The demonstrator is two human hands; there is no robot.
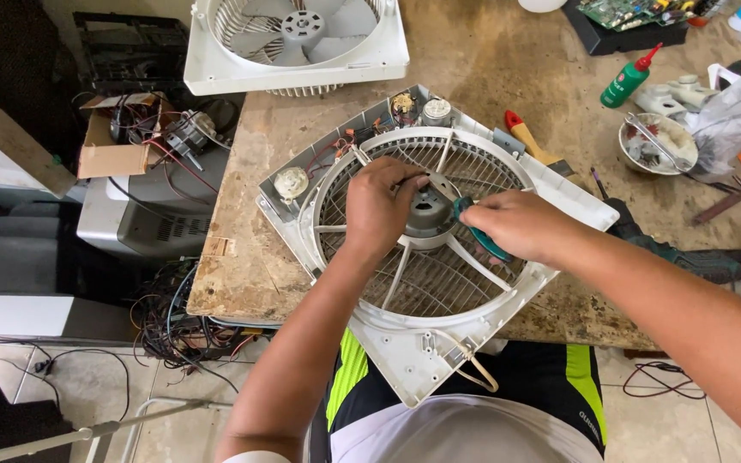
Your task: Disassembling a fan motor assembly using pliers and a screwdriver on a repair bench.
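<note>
Left hand (379, 206) is curled over the hub of a white plastic fan housing (426, 257), fingertips pressed at the grey motor mount (429, 210); what it pinches, if anything, is hidden under the fingers. Right hand (521, 225) is clenched round a green-handled screwdriver (476, 233), its tip hidden between the hands at the hub. The housing lies flat under both hands, square frame, round wire grille, thin spokes, wiring and small parts along its far edge; its near corner overhangs the desk (490, 60). Desk top is stained, worn wood. Beyond the hands, a second white fan (298, 39), cut off by the frame. Right of the right hand: paintbrush (535, 144), green bottle (629, 79), metal bowl (658, 144). Left of the left hand: cardboard box (117, 137) with a motor, tangled cables, tiled floor.
</note>
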